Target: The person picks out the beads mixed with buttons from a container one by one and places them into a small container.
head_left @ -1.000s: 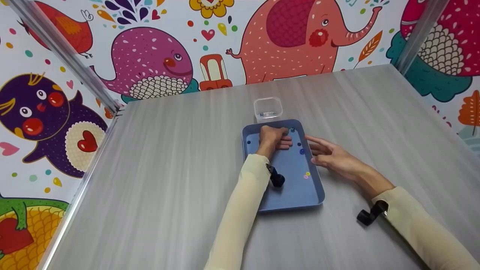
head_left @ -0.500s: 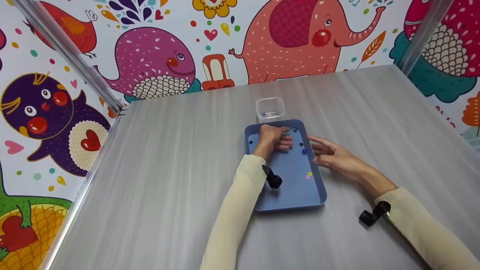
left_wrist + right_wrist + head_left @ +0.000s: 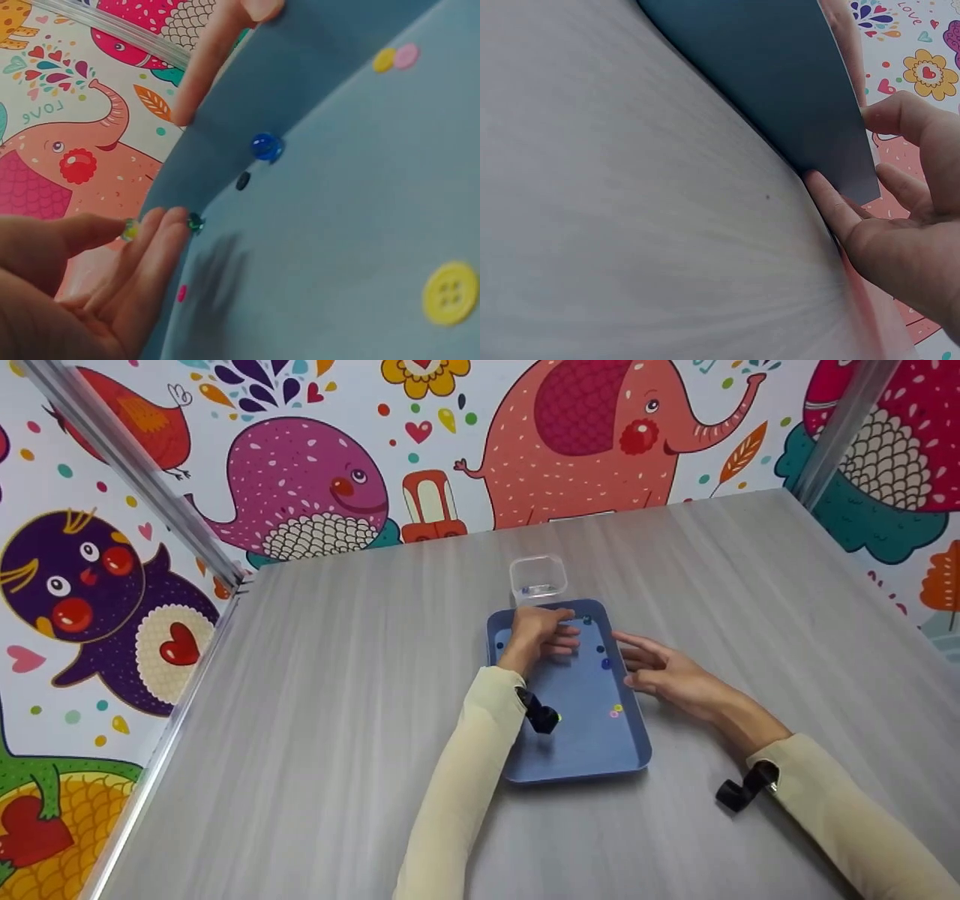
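Observation:
Over the far end of a blue tray, my left hand pinches a clear marble with yellow-green inside between thumb and fingertips. Just past those fingertips a green marble lies by the tray wall. A dark button and a blue marble follow along the same wall. On the tray floor are a pink-red button and a large yellow button. My right hand touches the tray's right side from outside, fingers along the outer wall and thumb at the rim.
Behind the tray stands a clear plastic box with a few small things in it. A small yellow button and a pink one lie near the tray's right wall. Another dark piece is at the left wall. Printed panels border the table.
My left hand has shifted slightly left within the tray, and a yellow button now shows beside its wrist camera. The right hand stays at the tray's side.

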A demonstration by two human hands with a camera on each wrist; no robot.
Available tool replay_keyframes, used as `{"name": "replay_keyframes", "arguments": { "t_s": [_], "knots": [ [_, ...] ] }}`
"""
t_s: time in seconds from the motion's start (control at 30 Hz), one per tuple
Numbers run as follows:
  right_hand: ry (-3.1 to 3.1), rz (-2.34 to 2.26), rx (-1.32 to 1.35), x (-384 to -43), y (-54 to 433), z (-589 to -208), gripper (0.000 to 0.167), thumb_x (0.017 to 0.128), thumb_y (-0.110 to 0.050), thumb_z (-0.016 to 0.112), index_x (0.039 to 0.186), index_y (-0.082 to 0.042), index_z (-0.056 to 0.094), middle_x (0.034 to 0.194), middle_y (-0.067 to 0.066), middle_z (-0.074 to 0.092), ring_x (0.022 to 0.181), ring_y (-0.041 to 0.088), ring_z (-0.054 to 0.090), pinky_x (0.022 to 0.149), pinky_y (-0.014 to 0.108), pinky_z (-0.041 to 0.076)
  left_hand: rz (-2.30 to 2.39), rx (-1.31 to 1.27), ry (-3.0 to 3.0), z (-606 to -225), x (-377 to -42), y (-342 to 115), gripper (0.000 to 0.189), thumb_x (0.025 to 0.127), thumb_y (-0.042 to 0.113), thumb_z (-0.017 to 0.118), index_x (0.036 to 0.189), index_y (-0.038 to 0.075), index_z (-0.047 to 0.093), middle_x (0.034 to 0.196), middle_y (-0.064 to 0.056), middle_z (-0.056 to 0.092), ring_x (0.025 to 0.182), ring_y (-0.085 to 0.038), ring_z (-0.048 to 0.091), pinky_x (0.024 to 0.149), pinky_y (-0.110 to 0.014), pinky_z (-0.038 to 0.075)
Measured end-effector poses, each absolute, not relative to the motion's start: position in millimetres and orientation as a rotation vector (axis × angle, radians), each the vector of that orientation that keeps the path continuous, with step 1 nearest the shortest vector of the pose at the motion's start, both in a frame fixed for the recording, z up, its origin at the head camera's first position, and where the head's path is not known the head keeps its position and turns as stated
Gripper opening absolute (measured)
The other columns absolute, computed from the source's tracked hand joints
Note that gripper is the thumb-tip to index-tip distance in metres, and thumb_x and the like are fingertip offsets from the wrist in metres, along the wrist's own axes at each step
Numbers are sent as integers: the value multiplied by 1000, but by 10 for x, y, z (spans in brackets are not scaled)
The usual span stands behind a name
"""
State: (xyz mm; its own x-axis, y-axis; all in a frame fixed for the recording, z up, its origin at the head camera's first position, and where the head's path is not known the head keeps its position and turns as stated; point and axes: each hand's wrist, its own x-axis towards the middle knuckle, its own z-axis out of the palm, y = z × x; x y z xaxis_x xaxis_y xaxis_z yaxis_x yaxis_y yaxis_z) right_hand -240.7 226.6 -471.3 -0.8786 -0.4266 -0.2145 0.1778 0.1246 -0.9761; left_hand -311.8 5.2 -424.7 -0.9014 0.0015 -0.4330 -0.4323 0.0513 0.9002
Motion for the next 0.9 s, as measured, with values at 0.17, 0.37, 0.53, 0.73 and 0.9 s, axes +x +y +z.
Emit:
{"name": "replay_keyframes", "arguments": {
  "t_s": [0.17,0.37,0.53,0.73,0.9],
  "knots": [
    [1972,-1788,-247,-2408,2269,-4717,77,93,-11,66,159,-20,27,161,21,31,148,37,33,103,21,54,1941,-426,2023,-4208,-3137,-7,24,93,13,69,109,-3,67,97,-23,76,85,-34,76,55,-34,65],
    [1985,-1785,-257,-2409,2275,-4722,76,93,-12,66,159,-21,28,160,20,33,148,37,34,104,23,54,1970,-414,2026,-4155,-3174,-59,25,90,10,70,110,-4,66,99,-25,75,67,-28,75,53,-33,64],
    [1987,-1780,-250,-2409,2275,-4725,77,93,-12,66,159,-20,28,160,21,33,147,37,35,105,25,54,1954,-424,2023,-4106,-3194,-99,27,90,12,69,112,-4,65,100,-24,75,71,-28,76,58,-35,65],
    [1957,-1815,-267,-2409,2270,-4718,77,93,-10,66,159,-17,26,160,23,33,145,34,37,102,21,55,1952,-413,2041,-4037,-3211,-144,28,92,15,70,112,-4,65,98,-22,76,84,-34,76,71,-42,66],
    [1946,-1830,-264,-2401,2267,-4710,78,93,-9,66,159,-17,26,159,24,33,143,31,40,101,20,55,1955,-398,2041,-3978,-3237,-175,30,93,17,69,113,-5,67,99,-22,76,88,-36,76,75,-44,65]
  ]
}}
